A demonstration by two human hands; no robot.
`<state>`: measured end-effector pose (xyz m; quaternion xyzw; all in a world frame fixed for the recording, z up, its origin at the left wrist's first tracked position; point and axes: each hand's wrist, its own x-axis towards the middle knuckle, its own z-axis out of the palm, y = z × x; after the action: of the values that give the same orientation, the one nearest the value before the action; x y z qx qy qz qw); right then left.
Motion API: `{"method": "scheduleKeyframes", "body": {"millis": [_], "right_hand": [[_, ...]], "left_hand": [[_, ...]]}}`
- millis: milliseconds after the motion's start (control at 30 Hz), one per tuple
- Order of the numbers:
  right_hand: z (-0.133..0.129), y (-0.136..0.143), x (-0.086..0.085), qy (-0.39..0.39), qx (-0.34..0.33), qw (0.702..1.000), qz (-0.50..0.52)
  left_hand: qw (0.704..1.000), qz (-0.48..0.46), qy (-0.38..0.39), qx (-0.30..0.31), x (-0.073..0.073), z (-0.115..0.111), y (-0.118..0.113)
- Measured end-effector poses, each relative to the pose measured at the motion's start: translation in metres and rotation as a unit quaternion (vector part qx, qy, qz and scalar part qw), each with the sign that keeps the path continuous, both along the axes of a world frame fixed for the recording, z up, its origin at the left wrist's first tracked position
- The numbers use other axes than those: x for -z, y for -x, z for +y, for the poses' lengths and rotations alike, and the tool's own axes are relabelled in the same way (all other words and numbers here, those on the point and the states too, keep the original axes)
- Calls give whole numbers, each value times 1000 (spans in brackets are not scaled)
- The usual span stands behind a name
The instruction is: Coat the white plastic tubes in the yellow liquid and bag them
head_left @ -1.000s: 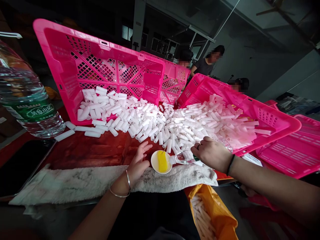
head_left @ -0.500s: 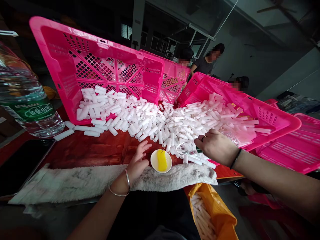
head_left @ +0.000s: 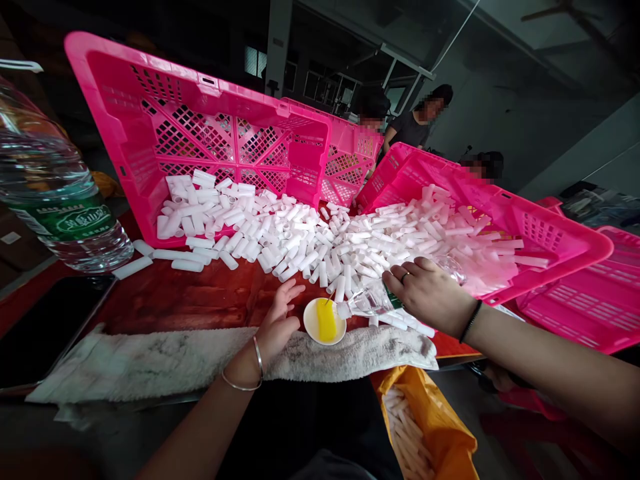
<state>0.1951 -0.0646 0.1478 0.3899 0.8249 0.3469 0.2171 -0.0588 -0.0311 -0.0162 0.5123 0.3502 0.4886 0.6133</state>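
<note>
In my right hand (head_left: pixel 430 293) is a small clear water bottle (head_left: pixel 367 300) with a green label, tilted so its neck reaches the right rim of a little white dish (head_left: pixel 311 320). A yellow sponge-like block (head_left: pixel 327 320) lies in that dish, with a thin stick at its top. My left hand (head_left: pixel 277 320) rests just left of the dish, fingers apart and holding nothing. Behind both hands spreads a heap of short white plastic tubes (head_left: pixel 300 233). Whether water is flowing from the bottle I cannot tell.
Pink crates (head_left: pixel 200 87) lie tipped behind the heap, another crate (head_left: pixel 565 233) at right. A large water bottle (head_left: pixel 70 220) and a black phone-like slab (head_left: pixel 50 327) stand left. A grey-white towel (head_left: pixel 175 367) lines the front edge; a yellow bag (head_left: pixel 440 420) hangs below. Co-workers (head_left: pixel 415 127) are beyond.
The small bottle in my right hand has moved left, bringing its neck from beside the heap to the dish's rim. My left hand has stayed about where it was.
</note>
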Motion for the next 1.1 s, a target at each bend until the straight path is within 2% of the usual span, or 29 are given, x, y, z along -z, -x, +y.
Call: {"method": "scheduleKeyframes", "body": {"millis": [133,200,367,600,900,1100], "right_hand": [[2,17,-7,-10,-7,1000,0],[4,25,-10,-11,-17,1000,-7],[7,36,-12,16,-48,999,-16],[8,38,-13,39,-56,998,-15],[8,37,-19,33,-51,998,-18],[11,32,-17,22,-64,998,-14]], "left_hand": [[993,-67,-6,-93,4,4,1],[990,-84,-2,-110,7,5,2],[991,-85,-4,-106,11,6,3],[990,-97,-6,-105,14,6,3],[989,-102,-4,-103,13,6,3],[988,-114,-2,-103,14,7,3]]}}
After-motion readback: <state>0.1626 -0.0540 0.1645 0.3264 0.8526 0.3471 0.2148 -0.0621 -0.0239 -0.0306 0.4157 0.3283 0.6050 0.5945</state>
